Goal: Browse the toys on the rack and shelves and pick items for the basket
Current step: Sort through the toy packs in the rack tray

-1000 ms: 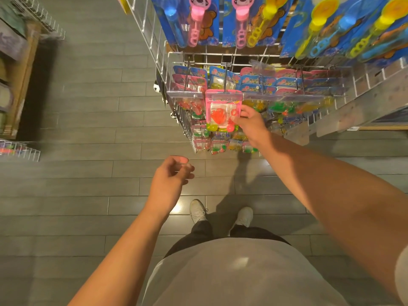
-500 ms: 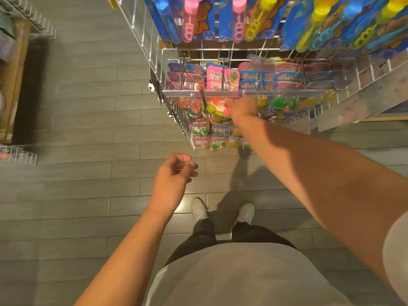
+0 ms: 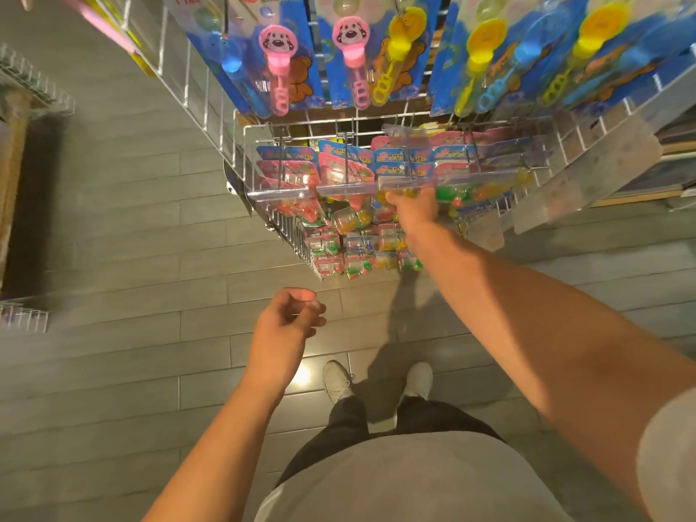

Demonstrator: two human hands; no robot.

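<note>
- The browsing is under way — the right hand (image 3: 414, 205) reaches into the row of small blister-packed toys (image 3: 350, 220) hanging at the centre of the frame on the wire rack (image 3: 297, 235); its fingers are hidden among the packs, so I cannot tell whether it grips one.
- The left hand (image 3: 282, 329) hangs below, lower centre, fingers loosely curled, holding nothing.
- Bubble wands (image 3: 278, 69) hang untouched along the top of the frame.
- No basket is in view — judging from this, picking and dropping items in is still to do.
</note>
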